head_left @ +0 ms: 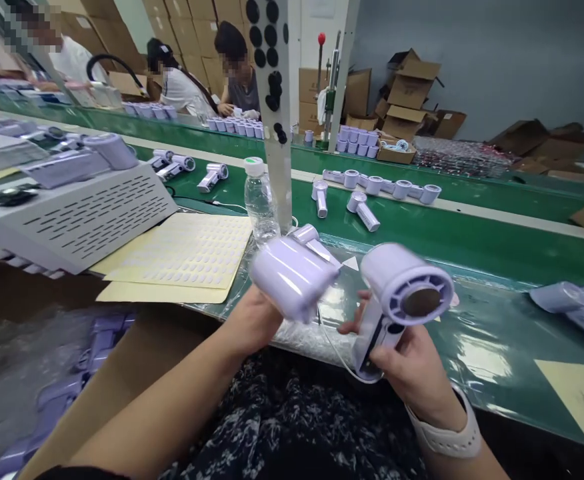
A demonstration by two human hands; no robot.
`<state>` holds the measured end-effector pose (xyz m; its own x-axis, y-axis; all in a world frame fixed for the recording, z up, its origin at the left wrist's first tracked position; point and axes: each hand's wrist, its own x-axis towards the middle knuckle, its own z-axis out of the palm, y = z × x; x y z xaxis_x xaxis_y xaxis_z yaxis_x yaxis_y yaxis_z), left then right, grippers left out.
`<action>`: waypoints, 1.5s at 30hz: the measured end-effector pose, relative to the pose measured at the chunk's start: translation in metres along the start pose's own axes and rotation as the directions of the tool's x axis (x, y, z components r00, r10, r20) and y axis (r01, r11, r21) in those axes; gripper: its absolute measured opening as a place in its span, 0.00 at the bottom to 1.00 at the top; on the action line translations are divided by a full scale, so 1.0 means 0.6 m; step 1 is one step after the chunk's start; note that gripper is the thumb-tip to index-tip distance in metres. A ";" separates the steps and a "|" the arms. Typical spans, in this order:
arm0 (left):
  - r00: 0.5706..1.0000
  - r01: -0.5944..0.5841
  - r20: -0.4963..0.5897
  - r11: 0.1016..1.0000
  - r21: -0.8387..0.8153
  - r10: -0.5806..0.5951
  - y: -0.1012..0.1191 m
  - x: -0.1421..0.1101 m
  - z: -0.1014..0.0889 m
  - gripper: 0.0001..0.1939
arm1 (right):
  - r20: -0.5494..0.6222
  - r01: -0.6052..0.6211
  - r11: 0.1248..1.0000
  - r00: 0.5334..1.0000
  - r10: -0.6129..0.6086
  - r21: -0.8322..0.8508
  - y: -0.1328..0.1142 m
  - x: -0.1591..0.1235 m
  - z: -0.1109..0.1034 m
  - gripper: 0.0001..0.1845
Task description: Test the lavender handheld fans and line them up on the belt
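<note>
My left hand [258, 321] grips a lavender handheld fan [293, 275], tilted and slightly blurred; the fan's body hides most of the fingers. In my right hand [418, 368] is a second lavender handheld fan [389, 277], held upright by its handle. Its round head faces right, with a ribbed ring around a dark disc, and my thumb lies on the dark strip of the handle. A white cable [333, 347] hangs between the two fans and curves below the right one. Just behind the left fan, another handheld fan [306, 235] lies on the bench.
A clear bottle [261, 200] stands by a metal post [278, 120]. Left are sticker sheets [182, 257] and a slotted metal box [107, 213]. Several fans [363, 210] lie on the green conveyor [422, 233]; more fans [572, 300] lie right. Co-workers [239, 73] sit across.
</note>
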<state>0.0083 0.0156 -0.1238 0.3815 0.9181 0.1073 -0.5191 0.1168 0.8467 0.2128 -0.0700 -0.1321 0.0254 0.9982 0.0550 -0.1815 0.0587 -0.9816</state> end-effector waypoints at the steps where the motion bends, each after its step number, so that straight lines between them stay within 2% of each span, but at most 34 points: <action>1: 1.000 0.004 -0.026 1.000 -0.021 -0.005 -0.005 0.006 -0.001 0.24 | -0.051 0.010 0.999 0.999 -0.009 0.035 0.003 -0.002 -0.004 0.26; 3: 0.998 0.038 -0.048 0.996 -0.081 -0.042 -0.016 0.013 0.002 0.27 | -0.131 0.040 0.997 0.991 -0.030 0.072 0.005 -0.004 -0.012 0.22; 4: 0.997 0.063 -0.034 0.992 -0.113 -0.068 -0.019 0.013 0.006 0.27 | -0.136 0.045 0.995 0.990 -0.033 0.085 0.004 -0.004 -0.015 0.20; 7: 0.988 0.141 0.086 0.976 -0.164 -0.129 -0.026 -0.001 0.020 0.25 | -0.122 0.067 0.988 0.991 -0.051 0.136 -0.004 -0.009 -0.018 0.17; 10: 0.960 0.190 0.238 0.968 -0.165 -0.148 -0.030 -0.018 0.036 0.25 | -0.122 0.075 0.973 0.991 -0.048 0.220 -0.009 -0.021 -0.015 0.16; 13: 0.935 0.196 0.324 0.971 -0.135 -0.144 -0.039 -0.025 0.045 0.23 | -0.070 0.005 0.958 0.997 0.016 0.288 -0.007 -0.029 -0.010 0.17; 17: 0.932 0.197 0.320 0.979 -0.052 -0.171 -0.047 -0.026 0.045 0.22 | -0.037 -0.074 0.938 0.995 0.091 0.339 0.002 -0.029 -0.005 0.15; 21: 0.917 0.238 0.333 0.971 -0.012 -0.221 -0.045 -0.029 0.044 0.21 | 0.001 -0.109 0.920 0.993 0.118 0.375 0.004 -0.024 -0.001 0.16; 27: 0.932 0.244 0.295 0.966 -0.079 -0.211 -0.042 -0.026 0.042 0.23 | 0.018 -0.093 0.912 0.995 0.094 0.399 -0.001 -0.023 0.003 0.15; 33: 0.916 0.250 0.340 0.966 -0.069 -0.212 -0.042 -0.028 0.037 0.23 | -0.013 -0.052 0.923 0.998 0.061 0.382 0.000 -0.026 0.006 0.14; 37: 0.938 0.266 0.244 0.962 -0.055 -0.245 -0.052 -0.023 0.040 0.23 | -0.038 -0.068 0.924 0.995 0.089 0.376 0.005 -0.026 0.007 0.14; 40: 0.949 0.281 0.165 0.958 -0.053 -0.270 -0.061 -0.021 0.039 0.20 | -0.100 -0.065 0.924 0.989 0.110 0.376 0.011 -0.026 0.008 0.13; 42: 0.936 0.292 0.215 0.956 -0.029 -0.279 -0.064 -0.024 0.036 0.20 | -0.107 -0.070 0.925 0.987 0.118 0.372 0.015 -0.028 0.007 0.13; 45: 0.892 0.284 0.356 0.958 0.032 -0.277 -0.061 -0.030 0.031 0.20 | -0.081 -0.070 0.938 0.991 0.103 0.340 0.016 -0.030 0.005 0.14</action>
<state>0.0348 -0.0120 -0.1466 0.7568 0.6520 0.0471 -0.3643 0.3608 0.8585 0.2075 -0.0874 -0.1419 0.0860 0.9944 -0.0617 -0.5064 -0.0097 -0.8622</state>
